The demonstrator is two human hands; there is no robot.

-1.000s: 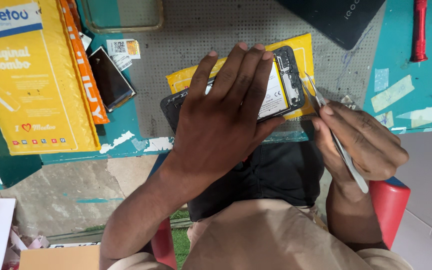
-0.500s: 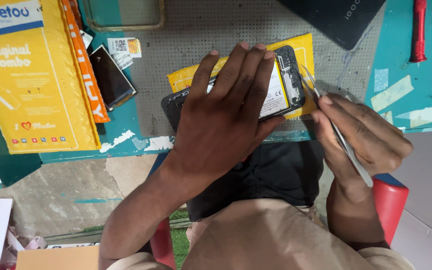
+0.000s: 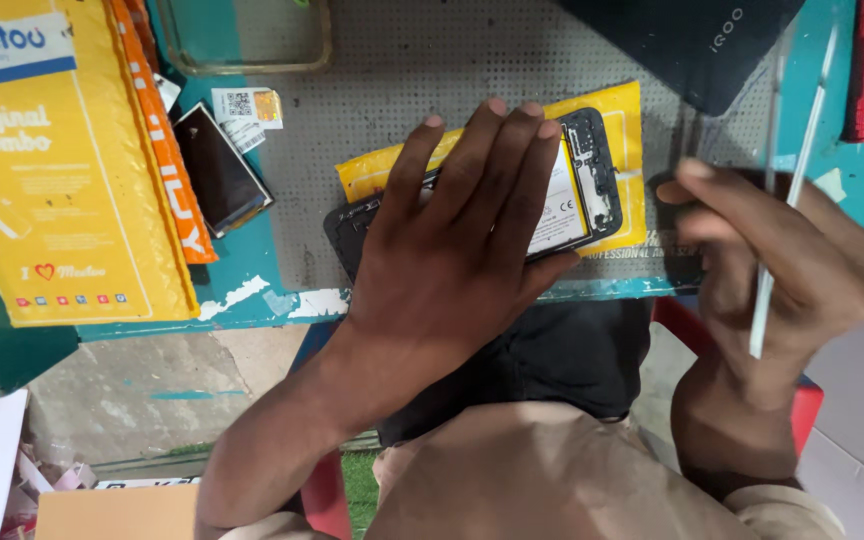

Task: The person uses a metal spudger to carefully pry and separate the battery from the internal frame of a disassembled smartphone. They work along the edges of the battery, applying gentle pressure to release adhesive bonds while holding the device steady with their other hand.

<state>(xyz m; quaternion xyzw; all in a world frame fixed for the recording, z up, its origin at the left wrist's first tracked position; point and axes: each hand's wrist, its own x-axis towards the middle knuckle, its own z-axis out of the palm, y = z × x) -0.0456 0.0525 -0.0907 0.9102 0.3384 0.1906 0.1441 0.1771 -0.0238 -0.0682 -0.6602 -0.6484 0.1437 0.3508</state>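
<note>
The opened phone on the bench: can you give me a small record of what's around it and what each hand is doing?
phone: back off, lying on a yellow packet
left hand: flat on the phone
right hand: blurred, off the phone, holds a thin white tool
bench left: small dark screen, big yellow envelope
bench right: red tool

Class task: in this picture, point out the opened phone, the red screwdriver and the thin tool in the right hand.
opened phone (image 3: 592,185), head view, exposed right end.
red screwdriver (image 3: 863,70), head view, handle.
thin tool (image 3: 764,290), head view, lower shaft.
</note>
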